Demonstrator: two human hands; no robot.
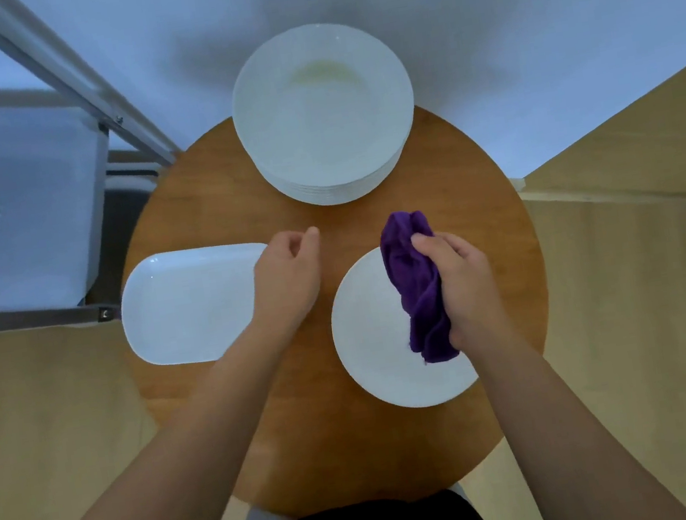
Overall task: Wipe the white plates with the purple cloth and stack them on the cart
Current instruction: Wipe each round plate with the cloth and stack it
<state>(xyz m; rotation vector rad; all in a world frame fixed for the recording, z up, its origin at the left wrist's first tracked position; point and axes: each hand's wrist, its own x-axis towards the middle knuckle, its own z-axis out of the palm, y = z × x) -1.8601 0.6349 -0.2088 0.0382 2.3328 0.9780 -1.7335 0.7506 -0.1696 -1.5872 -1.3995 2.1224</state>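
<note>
My right grip (464, 281) is curled around the bunched purple cloth (419, 293), which hangs over a round white plate (371, 344) on the wooden table (213, 208). My left grip (288, 277) hovers loosely curled, empty, beside an oblong plate (187, 305). A plate stack (324, 115) sits beyond; the cart (8, 207) stands left.

plates (326, 128): white, glossy glazed ceramic
cloth (419, 288): purple, soft matt fabric
table (212, 199): smooth wood
cart (51, 76): metal frame
</note>
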